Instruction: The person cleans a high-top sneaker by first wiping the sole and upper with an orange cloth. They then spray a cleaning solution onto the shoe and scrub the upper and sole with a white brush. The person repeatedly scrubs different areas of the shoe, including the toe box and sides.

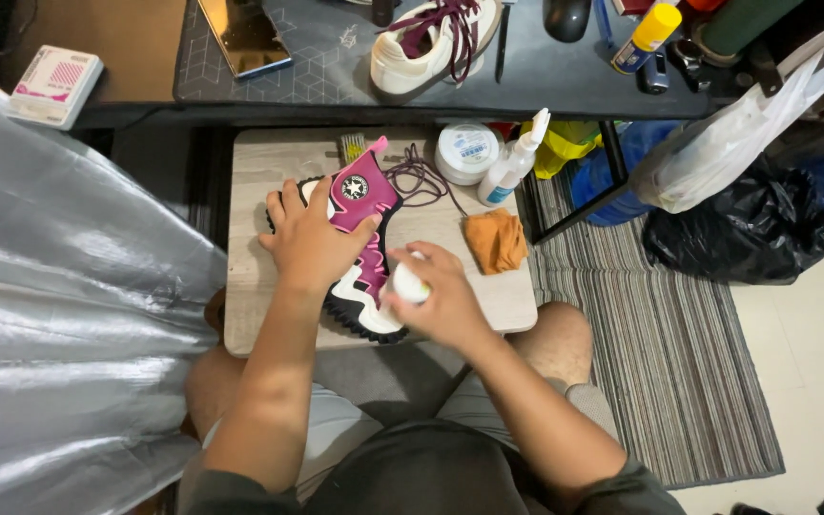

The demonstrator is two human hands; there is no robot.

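Note:
A magenta high-top sneaker [364,205] with a white and black chunky sole lies on its side on a small wooden table [269,162]. My left hand [309,238] grips the shoe's upper from the left and pins it down. My right hand [436,296] holds a small white round object [410,283] against the sole near the heel. A dark purple lace [420,176] lies loose just beyond the shoe.
An orange cloth [496,240], a white round jar [467,153] and a white spray bottle [515,162] sit on the table's right side. A second white sneaker [436,43] rests on the dark desk behind. Silver sheeting [59,315] hangs left; striped rug [669,362] and bags lie right.

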